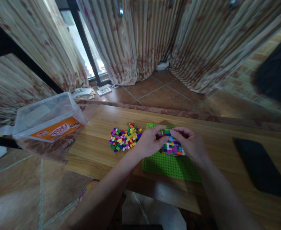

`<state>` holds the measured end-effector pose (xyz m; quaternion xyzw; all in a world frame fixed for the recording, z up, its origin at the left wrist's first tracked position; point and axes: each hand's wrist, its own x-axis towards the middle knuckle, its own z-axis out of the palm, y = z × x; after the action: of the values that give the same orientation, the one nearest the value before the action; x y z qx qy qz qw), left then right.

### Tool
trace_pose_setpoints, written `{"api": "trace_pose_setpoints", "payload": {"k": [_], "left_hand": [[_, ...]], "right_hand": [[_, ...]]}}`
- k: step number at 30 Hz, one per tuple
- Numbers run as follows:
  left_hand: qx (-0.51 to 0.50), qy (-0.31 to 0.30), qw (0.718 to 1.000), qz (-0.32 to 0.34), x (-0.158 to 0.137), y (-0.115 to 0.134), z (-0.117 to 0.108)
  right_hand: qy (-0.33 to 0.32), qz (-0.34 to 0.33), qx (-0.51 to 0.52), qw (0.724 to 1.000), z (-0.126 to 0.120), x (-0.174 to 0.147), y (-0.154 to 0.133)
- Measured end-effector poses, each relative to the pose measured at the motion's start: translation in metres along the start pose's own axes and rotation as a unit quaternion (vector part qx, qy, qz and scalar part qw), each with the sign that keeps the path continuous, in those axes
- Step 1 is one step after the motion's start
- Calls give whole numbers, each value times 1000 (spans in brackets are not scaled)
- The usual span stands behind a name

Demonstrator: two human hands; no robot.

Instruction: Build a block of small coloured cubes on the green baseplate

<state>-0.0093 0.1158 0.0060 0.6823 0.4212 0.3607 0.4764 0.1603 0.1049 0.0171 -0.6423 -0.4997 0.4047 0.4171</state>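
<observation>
A square mosaic of small coloured building bricks [172,147] sits on a green studded baseplate [164,166]. My left hand [151,140] is closed at the mosaic's upper left edge, its thumb over the bricks. From the other side my right hand [193,143] reaches over the mosaic's right part, thumb and forefinger pinched at its top. Whatever lies between those fingertips is too small to make out. Left of the baseplate is a loose pile of multicoloured bricks [125,139], close to my left wrist.
The wooden table [94,143] carries a dark flat tablet-like object [260,166] on the right. A clear plastic box [47,111] with an orange label stands beyond the table's left end. Papers [84,92] lie on the tiled floor near striped curtains [145,41].
</observation>
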Motion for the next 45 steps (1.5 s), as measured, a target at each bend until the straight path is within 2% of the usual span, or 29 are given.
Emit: {"api": "trace_pose_setpoints", "payload": {"k": [13,33,39,45], "left_hand": [[8,-1,1000,0,0,-1,0],[-8,-2,1000,-7,0,2,0],[-27,11,999,-25,1,2,-1],[-105,35,992,-60,5,-1,3]], "right_hand": [[11,-11,-43,999,-1,0,1],[9,-10,-25,1000,0,0,0],[3,-4,19,1000,0,0,0],[5,28,67,997,0,1,1]]}}
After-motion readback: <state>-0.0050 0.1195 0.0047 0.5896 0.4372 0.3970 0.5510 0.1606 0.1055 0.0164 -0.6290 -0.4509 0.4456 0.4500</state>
